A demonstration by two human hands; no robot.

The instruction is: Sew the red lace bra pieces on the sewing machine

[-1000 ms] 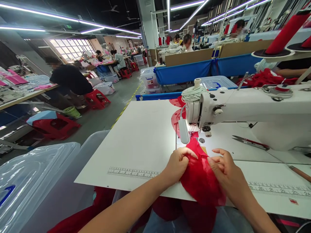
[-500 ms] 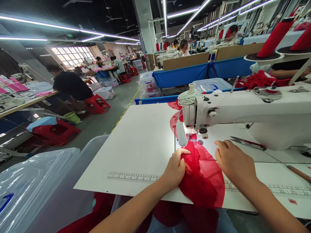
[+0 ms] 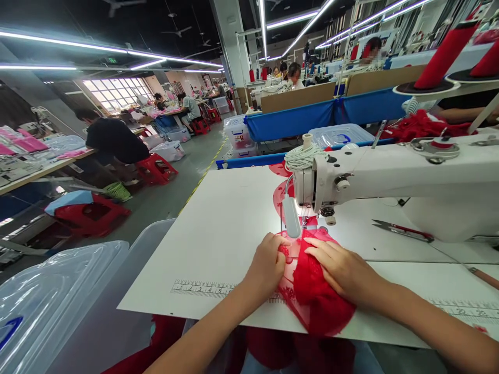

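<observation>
A piece of red lace fabric lies on the white sewing table, in front of the needle of a white sewing machine. My left hand pinches the fabric's left edge with curled fingers. My right hand rests flat on top of the fabric, fingers stretched toward the needle. More red fabric trails behind the machine's head.
Red-handled snips lie on the table to the right, under the machine's arm. Clear plastic bins stand at my left. Red thread cones sit above the machine. Other people sew at tables across the aisle.
My right hand came down from the table beside the fabric onto the fabric itself. My left hand shifted left and forward along the fabric's edge, and the fabric bunched closer to the needle.
</observation>
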